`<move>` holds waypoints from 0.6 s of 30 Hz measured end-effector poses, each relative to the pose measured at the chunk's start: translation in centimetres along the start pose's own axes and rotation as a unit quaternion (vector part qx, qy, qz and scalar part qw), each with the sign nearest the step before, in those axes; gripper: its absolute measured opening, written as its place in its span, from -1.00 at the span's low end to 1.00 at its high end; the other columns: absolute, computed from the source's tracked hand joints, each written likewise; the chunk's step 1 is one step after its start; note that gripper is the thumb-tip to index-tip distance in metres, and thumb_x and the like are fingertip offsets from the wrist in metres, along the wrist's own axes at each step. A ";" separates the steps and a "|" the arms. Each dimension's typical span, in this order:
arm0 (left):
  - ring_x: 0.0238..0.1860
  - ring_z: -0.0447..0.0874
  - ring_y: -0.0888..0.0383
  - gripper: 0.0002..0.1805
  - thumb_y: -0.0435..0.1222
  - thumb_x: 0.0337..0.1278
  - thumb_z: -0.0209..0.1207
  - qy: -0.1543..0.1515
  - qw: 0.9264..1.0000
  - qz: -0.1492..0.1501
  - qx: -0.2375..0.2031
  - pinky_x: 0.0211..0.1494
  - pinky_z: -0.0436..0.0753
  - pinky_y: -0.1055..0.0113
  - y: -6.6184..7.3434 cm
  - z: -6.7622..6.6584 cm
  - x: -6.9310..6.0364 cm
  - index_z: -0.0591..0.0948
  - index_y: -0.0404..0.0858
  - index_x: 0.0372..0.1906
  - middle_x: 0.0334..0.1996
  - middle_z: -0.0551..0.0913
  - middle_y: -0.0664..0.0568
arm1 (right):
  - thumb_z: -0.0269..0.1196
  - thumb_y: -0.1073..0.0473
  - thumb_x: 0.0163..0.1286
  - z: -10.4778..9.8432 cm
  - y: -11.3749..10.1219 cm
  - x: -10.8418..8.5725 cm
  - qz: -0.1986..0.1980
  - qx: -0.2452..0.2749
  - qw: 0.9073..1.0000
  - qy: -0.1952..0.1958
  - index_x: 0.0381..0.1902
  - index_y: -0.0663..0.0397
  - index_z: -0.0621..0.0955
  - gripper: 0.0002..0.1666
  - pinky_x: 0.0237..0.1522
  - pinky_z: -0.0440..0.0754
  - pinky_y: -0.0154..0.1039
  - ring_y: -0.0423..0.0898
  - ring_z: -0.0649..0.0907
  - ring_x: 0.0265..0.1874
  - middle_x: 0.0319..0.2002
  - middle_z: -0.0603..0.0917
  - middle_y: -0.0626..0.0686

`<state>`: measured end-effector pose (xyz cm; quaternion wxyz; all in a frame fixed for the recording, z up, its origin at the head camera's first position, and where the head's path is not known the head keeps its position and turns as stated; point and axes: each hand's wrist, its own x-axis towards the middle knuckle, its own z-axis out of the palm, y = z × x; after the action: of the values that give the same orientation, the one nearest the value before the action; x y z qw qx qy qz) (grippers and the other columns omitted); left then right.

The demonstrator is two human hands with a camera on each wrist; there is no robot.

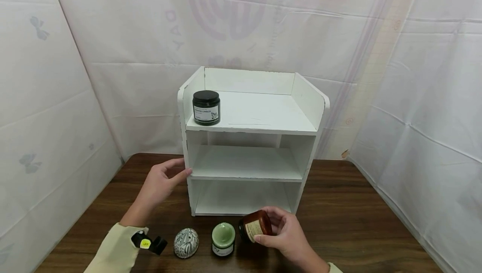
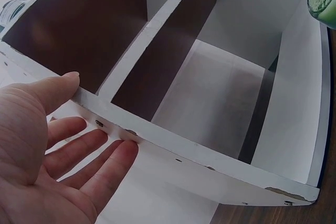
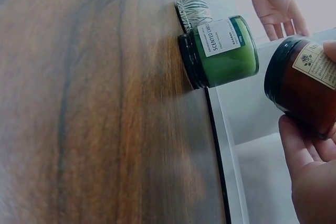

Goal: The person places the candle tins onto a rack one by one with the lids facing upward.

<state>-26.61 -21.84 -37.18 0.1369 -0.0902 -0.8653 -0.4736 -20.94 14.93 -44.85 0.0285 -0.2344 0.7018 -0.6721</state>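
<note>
My right hand grips an amber candle jar with a cream label, thumb on the label. The jar is tilted above the table, its black lid end lower. Beside it a green candle jar stands upside down on its black lid. Left of that sits a small rounded container with a black-and-white leafy pattern. My left hand touches the left side of a white shelf unit. In the left wrist view the thumb rests on its front edge, with the fingers extended along the outer side.
On the shelf's top level, at the left front corner, stands a dark candle jar with a black lid. The unit has two lower levels and stands on a dark wooden table. White sheets hang behind and at both sides.
</note>
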 end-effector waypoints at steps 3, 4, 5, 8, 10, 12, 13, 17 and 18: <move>0.14 0.66 -0.03 -0.37 0.09 0.31 0.31 -0.001 1.000 0.001 -0.002 -0.02 0.65 0.30 0.0 0.0 0.0 0.59 -0.18 0.33 0.21 0.69 -0.11 | 0.54 0.38 0.08 0.0 0.0 0.0 0.003 0.008 1.000 -0.004 0.16 0.52 0.49 -0.29 -0.02 0.72 -0.30 -0.17 0.73 -0.05 0.03 0.66 0.32; 0.14 0.66 -0.03 -0.37 0.09 0.31 0.31 -0.001 1.000 0.002 -0.002 -0.02 0.65 0.30 0.0 0.1 0.0 0.59 -0.18 0.33 0.21 0.69 -0.11 | 0.53 0.38 0.09 0.0 0.0 0.0 0.004 0.010 1.000 -0.005 0.16 0.52 0.48 -0.29 -0.02 0.72 -0.30 -0.16 0.73 -0.05 0.03 0.66 0.30; 0.14 0.66 -0.03 -0.37 0.09 0.31 0.31 -0.002 1.000 0.002 -0.002 -0.01 0.65 0.29 0.0 0.1 0.0 0.59 -0.18 0.34 0.21 0.69 -0.11 | 0.53 0.39 0.09 0.0 0.0 0.0 0.005 0.014 1.000 -0.007 0.16 0.52 0.48 -0.29 -0.04 0.73 -0.29 -0.16 0.73 -0.06 0.02 0.66 0.29; 0.15 0.65 -0.02 -0.38 0.08 0.31 0.31 -0.001 1.000 0.000 -0.003 0.00 0.65 0.29 0.0 0.1 0.0 0.59 -0.17 0.33 0.20 0.69 -0.09 | 0.52 0.41 0.09 0.0 0.0 0.0 0.006 0.025 1.000 -0.011 0.15 0.52 0.46 -0.29 -0.07 0.74 -0.26 -0.14 0.74 -0.07 0.01 0.66 0.25; 0.15 0.65 -0.03 -0.38 0.08 0.32 0.30 -0.002 1.000 0.000 -0.003 0.00 0.64 0.28 0.0 0.0 0.0 0.59 -0.18 0.34 0.21 0.69 -0.10 | 0.51 0.42 0.09 0.0 0.0 0.1 0.005 0.033 0.999 -0.013 0.15 0.52 0.44 -0.29 -0.09 0.75 -0.24 -0.13 0.74 -0.09 0.00 0.66 0.22; 0.16 0.65 -0.03 -0.38 0.08 0.32 0.30 -0.002 1.000 -0.001 -0.003 0.01 0.64 0.28 0.1 0.0 0.0 0.59 -0.18 0.33 0.21 0.69 -0.10 | 0.51 0.42 0.09 0.1 0.0 0.1 0.004 0.038 0.999 -0.014 0.14 0.52 0.44 -0.30 -0.11 0.75 -0.23 -0.13 0.74 -0.10 -0.02 0.67 0.20; 0.16 0.65 -0.04 -0.38 0.07 0.32 0.30 -0.002 1.000 -0.001 -0.005 0.01 0.64 0.28 0.1 -0.1 0.0 0.59 -0.18 0.33 0.21 0.69 -0.10 | 0.51 0.43 0.09 0.1 0.0 0.1 0.003 0.039 0.999 -0.013 0.14 0.51 0.43 -0.30 -0.12 0.75 -0.23 -0.13 0.74 -0.11 -0.02 0.67 0.19; 0.15 0.66 -0.03 -0.39 0.05 0.32 0.31 -0.002 1.000 -0.001 -0.009 -0.01 0.64 0.29 0.4 -0.2 -0.1 0.59 -0.18 0.34 0.22 0.68 -0.12 | 0.50 0.42 0.10 0.1 -0.1 0.1 0.001 0.039 0.999 -0.014 0.16 0.50 0.43 -0.29 -0.13 0.76 -0.23 -0.12 0.74 -0.10 0.00 0.66 0.21; 0.15 0.66 -0.02 -0.40 0.04 0.32 0.31 -0.002 1.000 0.000 -0.011 -0.01 0.64 0.29 0.5 -0.2 -0.1 0.59 -0.18 0.34 0.22 0.68 -0.12 | 0.50 0.42 0.11 0.0 -0.1 0.1 0.001 0.039 0.999 -0.015 0.18 0.50 0.43 -0.28 -0.13 0.76 -0.22 -0.12 0.74 -0.09 0.01 0.66 0.24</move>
<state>-26.31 -21.74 -36.73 0.1339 -0.0925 -0.8604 -0.4829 -21.04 14.84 -44.73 0.0486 -0.2430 0.6749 -0.6950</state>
